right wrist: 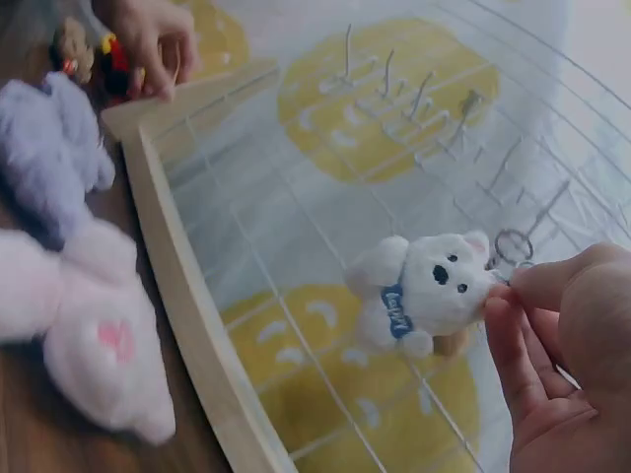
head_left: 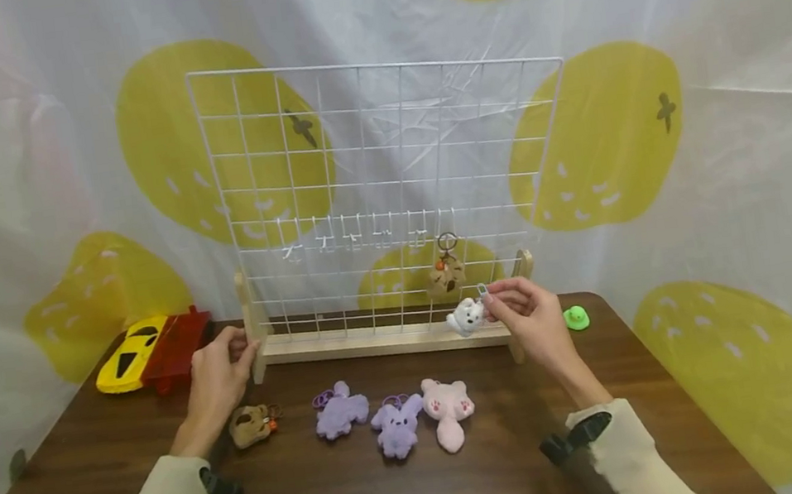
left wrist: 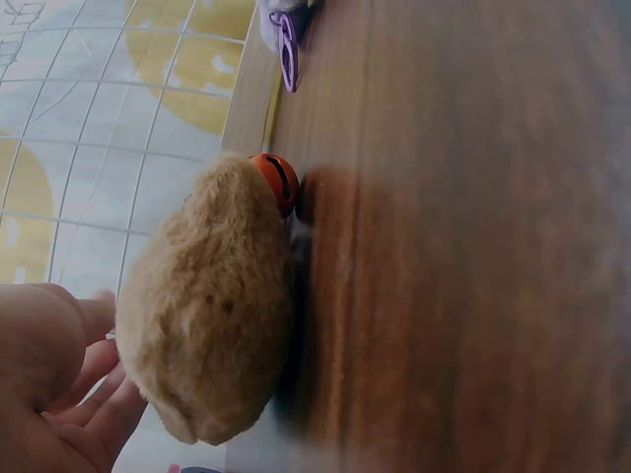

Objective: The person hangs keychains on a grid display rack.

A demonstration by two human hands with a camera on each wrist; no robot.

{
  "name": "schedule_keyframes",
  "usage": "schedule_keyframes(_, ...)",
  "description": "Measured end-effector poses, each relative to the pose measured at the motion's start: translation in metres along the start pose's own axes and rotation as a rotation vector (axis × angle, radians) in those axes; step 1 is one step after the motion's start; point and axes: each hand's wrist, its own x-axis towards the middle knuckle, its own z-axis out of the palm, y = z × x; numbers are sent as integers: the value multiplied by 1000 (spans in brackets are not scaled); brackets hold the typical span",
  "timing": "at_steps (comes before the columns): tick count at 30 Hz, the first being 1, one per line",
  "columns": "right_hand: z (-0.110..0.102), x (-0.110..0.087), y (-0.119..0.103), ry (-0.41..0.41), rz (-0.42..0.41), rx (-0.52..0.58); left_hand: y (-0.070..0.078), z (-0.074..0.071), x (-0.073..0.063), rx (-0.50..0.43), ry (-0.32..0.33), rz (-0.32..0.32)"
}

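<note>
My right hand (head_left: 529,317) pinches the clasp of a white bear plush keychain (head_left: 465,317) in front of the wire grid rack (head_left: 368,150), toward its lower right. In the right wrist view the bear (right wrist: 439,281) wears a blue band and hangs sideways from my thumb and fingers. At the rack's left end, my left hand (head_left: 222,366) grips the wooden stand (head_left: 251,316). A brown plush keychain (head_left: 448,273) hangs on the rack behind the bear. Below my left hand lies another brown plush keychain (left wrist: 212,305) with an orange bell.
Several white hooks (head_left: 352,236) hang in a row on the grid. On the table lie two purple plush keychains (head_left: 397,428) and a pink one (head_left: 448,411). A yellow-and-red toy car (head_left: 136,356) is at the left, a green duck (head_left: 576,317) at the right.
</note>
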Motion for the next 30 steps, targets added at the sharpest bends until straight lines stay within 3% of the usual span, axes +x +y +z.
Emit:
schedule_keyframes(13, 59, 23, -29, 112, -98, 81, 4, -3, 1, -9, -20, -31)
schedule_keyframes(23, 100, 47, -51, 214, -60, 305, -1, 0, 2, -24, -2, -8)
schedule_keyframes(30, 113, 53, -52, 301, 41, 412, -2, 1, 2, -26, -4, -13)
